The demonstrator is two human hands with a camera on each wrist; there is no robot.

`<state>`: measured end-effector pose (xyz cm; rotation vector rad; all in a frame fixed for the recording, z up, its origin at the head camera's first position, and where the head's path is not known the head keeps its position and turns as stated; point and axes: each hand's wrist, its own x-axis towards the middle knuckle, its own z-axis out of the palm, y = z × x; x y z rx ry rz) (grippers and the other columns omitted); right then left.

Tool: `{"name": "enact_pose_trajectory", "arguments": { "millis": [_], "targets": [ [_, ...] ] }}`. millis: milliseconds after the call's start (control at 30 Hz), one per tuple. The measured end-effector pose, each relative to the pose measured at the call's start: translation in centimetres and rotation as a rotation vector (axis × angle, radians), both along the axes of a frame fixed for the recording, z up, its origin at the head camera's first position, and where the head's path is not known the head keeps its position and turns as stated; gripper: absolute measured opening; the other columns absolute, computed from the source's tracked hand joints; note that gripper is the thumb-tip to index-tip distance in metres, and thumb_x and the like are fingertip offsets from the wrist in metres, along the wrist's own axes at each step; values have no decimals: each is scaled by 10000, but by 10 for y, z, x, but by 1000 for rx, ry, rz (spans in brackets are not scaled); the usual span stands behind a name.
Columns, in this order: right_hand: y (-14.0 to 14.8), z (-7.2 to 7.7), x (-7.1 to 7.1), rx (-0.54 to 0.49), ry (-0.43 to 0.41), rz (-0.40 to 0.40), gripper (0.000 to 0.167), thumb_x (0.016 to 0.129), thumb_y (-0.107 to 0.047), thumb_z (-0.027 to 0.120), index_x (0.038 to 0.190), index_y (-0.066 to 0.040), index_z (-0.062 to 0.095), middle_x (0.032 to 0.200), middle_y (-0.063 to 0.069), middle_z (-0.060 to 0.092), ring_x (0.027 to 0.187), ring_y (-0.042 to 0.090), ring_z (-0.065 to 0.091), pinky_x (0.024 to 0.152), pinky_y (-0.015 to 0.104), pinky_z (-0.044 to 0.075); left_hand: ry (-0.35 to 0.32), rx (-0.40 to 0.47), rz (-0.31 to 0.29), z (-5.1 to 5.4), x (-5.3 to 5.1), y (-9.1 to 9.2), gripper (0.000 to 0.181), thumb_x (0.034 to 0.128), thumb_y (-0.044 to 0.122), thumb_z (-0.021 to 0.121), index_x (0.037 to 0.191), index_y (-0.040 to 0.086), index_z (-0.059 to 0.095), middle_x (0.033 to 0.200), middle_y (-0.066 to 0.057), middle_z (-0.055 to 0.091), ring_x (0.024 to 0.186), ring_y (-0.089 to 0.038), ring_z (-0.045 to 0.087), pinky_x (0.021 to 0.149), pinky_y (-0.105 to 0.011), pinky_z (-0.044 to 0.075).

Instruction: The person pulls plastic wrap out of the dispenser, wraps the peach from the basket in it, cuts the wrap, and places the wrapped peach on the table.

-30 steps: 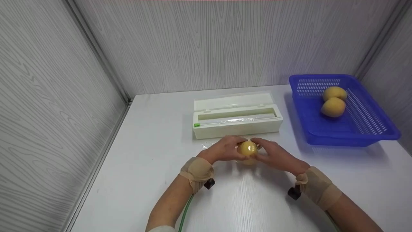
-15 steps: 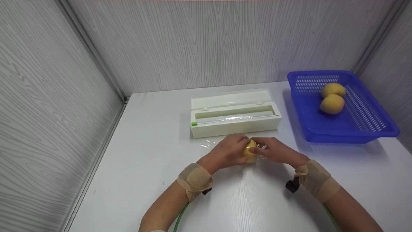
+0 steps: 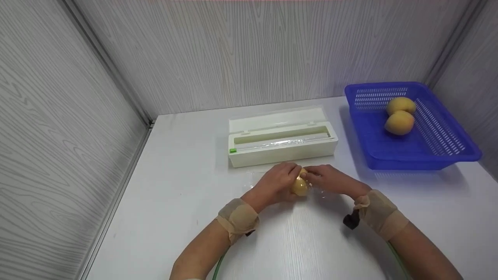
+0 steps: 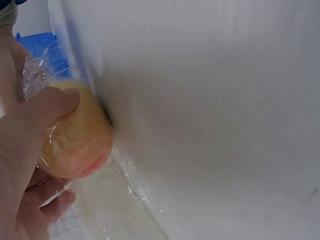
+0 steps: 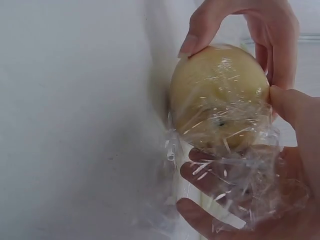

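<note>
The yellow fruit [image 3: 300, 188] is between the two hands over the table [image 3: 183, 167], just in front of the long white box [image 3: 283, 154]. From the head view the left hand [image 3: 275, 181] covers much of it and the right hand [image 3: 330, 180] meets it on the other side, so only a glossy yellow patch shows and the fingers on the far side are hidden. The left wrist view gives what the head view lacks: the left hand's thumb presses on the fruit while its fingers curl beneath, grasping it, and the lower end of the skin is flushed pinkish red. The right wrist view adds the clear film [image 5: 257, 165], smooth and shiny over the fruit's upper part and bunched into loose wrinkles below, with a small dark spot under it. There too, the right hand's thumb tip touches the fruit's side, and its fingers lie relaxed and parted behind the film; in the head view the film is only a few faint glints. The head view alone sets out the surroundings: the box has its lid tipped back, a roll [image 3: 280, 140] lying inside and a green tab [image 3: 232, 150] at its front left corner, and the blue basket [image 3: 404, 161] to the right holds two more fruits [image 3: 399, 123], touching each other. The left wrist view catches just a bit of blue behind the hands.
</note>
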<state>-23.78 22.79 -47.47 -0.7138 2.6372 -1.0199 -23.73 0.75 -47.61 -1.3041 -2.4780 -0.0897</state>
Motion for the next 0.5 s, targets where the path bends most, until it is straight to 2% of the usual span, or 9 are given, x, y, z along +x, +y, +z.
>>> {"name": "enact_pose_trajectory", "arguments": {
  "millis": [67,133,233,367,433,500],
  "targets": [
    [-2,0,1,-8,-5,-2,446,1044,-415,440,1310,-110,627,1131,56,705,1005,201,627,918,425,503,-73,2,4,4,-1,0,699,756,493,808,1246,61,559,1214,-62,624,1160,-212,600,1047,-320,468],
    [-5,1,3,-10,41,-13,459,1043,-406,447,1346,-93,592,1185,84,682,1049,237,628,930,449,506,-130,-4,9,8,-4,0,694,744,481,820,1233,60,564,1203,-69,630,1133,-215,609,1015,-314,489],
    [-9,2,8,-7,223,-23,468,1019,-348,530,1376,-47,550,1272,135,630,1159,308,605,989,496,491,-188,-26,16,13,-8,-1,659,733,438,832,1206,55,578,1187,-77,647,1104,-215,624,960,-301,520],
    [-12,2,15,26,527,4,410,941,-225,676,1269,8,598,1226,161,630,1147,344,609,968,500,507,-247,-43,9,18,-13,-3,571,742,398,817,1146,54,610,1130,-71,676,1042,-198,645,888,-279,542],
    [-13,2,18,33,609,44,383,905,-169,717,1222,22,618,1175,154,648,1094,330,630,930,479,527,-289,-43,-1,20,-16,-4,531,747,376,805,1129,55,622,1089,-59,684,993,-181,646,848,-264,542],
    [-13,1,20,34,650,86,387,871,-127,743,1203,31,621,1146,149,658,1063,316,642,907,462,538,-345,-40,-9,23,-19,-5,497,747,346,799,1118,60,631,1047,-45,686,937,-163,635,811,-251,531]
  ]
}}
